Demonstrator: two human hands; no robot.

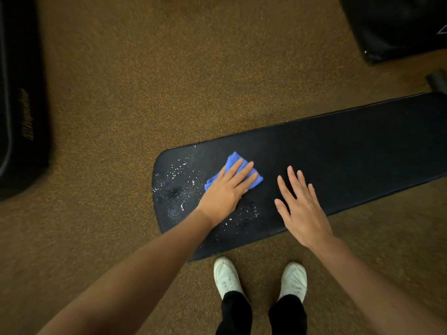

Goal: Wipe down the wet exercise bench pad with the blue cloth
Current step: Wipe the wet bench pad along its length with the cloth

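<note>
A long black bench pad point(350, 146) runs from the centre to the right edge. Water droplets point(180, 180) glisten over its rounded left end. My left hand point(227, 189) lies flat with straight fingers on a crumpled blue cloth point(233, 159), pressing it against the pad just right of the wet patch. My right hand point(301, 206) is spread flat, fingers straight, over the pad's near edge to the right of the cloth; I cannot tell whether it touches the pad.
Speckled brown floor point(145, 81) surrounds the bench. My feet in white shoes point(227, 276) stand just in front of the pad. Black padded equipment point(21, 105) sits at the left edge, and another black piece point(399, 27) at the top right.
</note>
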